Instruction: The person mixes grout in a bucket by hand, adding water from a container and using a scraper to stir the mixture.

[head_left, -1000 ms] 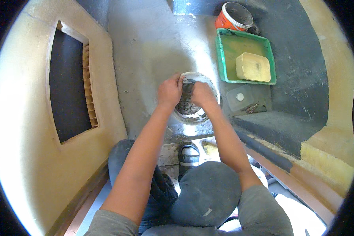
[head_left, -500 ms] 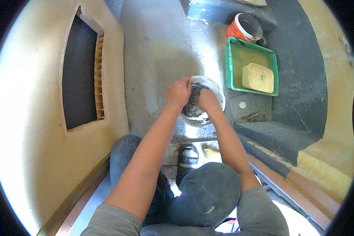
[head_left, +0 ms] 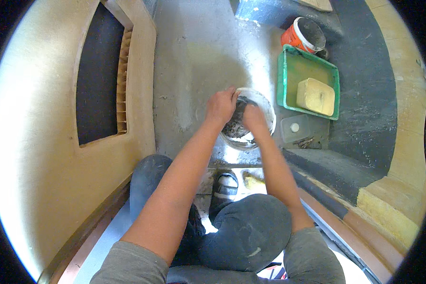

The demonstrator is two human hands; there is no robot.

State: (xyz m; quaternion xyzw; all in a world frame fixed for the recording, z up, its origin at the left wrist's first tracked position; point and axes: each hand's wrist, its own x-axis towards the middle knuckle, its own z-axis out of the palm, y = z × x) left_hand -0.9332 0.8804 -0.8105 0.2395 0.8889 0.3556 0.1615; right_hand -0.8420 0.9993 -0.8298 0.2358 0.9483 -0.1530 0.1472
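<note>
"What were the hands doing?"

"From my remote seat, I saw the left hand (head_left: 221, 106) gripping the round white plastic bucket (head_left: 265, 101) by its rim, on the grey floor (head_left: 184, 61). The right hand (head_left: 253, 117) was curled inside; I couldn't tell its hold. It seemed to be working dark, lumpy material (head_left: 233, 128); the next move called for bracing."

"Other containers?"

"A green rectangular tray (head_left: 282, 85), holding a pale-yellow boxy tub (head_left: 312, 96)."

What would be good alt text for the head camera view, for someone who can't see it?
A person's left hand grips a white bucket at its rim while the right hand reaches inside, where dark, lumpy material lies. To the right, a green tray holds a pale yellow tub, with an orange bucket just beyond.
</note>
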